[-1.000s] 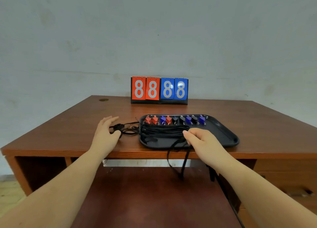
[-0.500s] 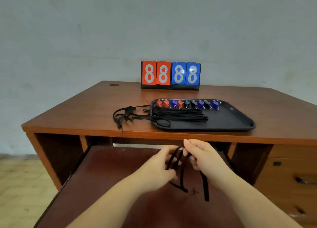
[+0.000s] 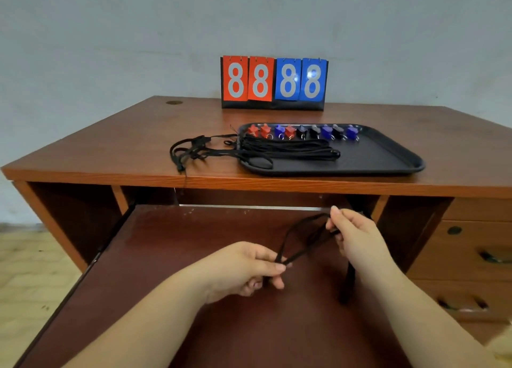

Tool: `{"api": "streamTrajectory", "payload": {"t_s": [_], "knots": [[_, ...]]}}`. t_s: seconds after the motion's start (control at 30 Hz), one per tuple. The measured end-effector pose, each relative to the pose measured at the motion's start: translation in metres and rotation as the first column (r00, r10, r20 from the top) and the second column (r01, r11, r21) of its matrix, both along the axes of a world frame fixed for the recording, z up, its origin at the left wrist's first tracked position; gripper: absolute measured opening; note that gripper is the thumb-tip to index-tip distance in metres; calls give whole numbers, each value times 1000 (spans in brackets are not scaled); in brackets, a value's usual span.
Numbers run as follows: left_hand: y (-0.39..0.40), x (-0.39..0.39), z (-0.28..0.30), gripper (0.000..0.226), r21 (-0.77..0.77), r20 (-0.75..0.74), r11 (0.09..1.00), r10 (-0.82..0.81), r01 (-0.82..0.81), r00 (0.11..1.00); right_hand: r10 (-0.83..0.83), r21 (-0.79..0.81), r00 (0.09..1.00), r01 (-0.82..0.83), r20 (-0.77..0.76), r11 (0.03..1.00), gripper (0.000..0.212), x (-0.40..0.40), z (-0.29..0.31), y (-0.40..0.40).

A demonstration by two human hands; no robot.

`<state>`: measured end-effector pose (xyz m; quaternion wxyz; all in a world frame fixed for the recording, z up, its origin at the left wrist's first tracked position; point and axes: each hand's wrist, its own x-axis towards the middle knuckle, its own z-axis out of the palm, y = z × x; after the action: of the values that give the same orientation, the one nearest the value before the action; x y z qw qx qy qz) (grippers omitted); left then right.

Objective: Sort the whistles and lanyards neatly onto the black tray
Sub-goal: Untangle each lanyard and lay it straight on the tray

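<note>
A tray sits on the desk, before a scoreboard. Whistles line its far edge; lanyards lie before them, some spilling left onto the desk.

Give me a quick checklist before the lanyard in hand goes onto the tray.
1. Left hand pinches the held lanyard: ok.
2. Right hand holds its other end: ok.
3. Held lanyard folded neat: not ok, loops hang loose and one end dangles below the right hand.
4. Free space on the black tray: ok, right part is bare.
5. Whistles lined along the tray's far edge: ok.
6. Every lanyard on the tray: not ok, a tangled bunch lies on the desk to its left.
</note>
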<state>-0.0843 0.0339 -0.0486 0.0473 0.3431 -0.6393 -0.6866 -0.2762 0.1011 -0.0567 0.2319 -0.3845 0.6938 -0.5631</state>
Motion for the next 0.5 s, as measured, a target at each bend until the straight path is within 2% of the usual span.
{"api": "streamTrajectory", "payload": {"t_s": [0.1, 0.2, 0.27, 0.33, 0.4, 0.5], "knots": [[-6, 4, -1, 10, -37, 16, 999, 33, -32, 999, -45, -1, 997, 45, -60, 999, 40, -6, 3, 3], [-10, 8, -2, 13, -196, -16, 975, 103, -104, 995, -42, 77, 968, 63, -248, 995, 36, -6, 6, 8], [-13, 10, -3, 19, -433, -44, 879, 198, -198, 979, 28, 215, 889, 79, -457, 973, 26, -7, 4, 9], [-13, 12, -3, 22, -598, -87, 770, 213, -222, 973, 98, 326, 764, 152, -638, 933, 33, -5, 0, 9], [-10, 11, -2, 29, -643, -129, 738, 161, -206, 979, 75, 270, 651, 206, -756, 941, 43, 1, -2, 7], [-6, 7, -4, 34, -622, -188, 752, 128, -218, 974, 3, 71, 615, 85, -788, 994, 41, 19, 1, 10]]}}
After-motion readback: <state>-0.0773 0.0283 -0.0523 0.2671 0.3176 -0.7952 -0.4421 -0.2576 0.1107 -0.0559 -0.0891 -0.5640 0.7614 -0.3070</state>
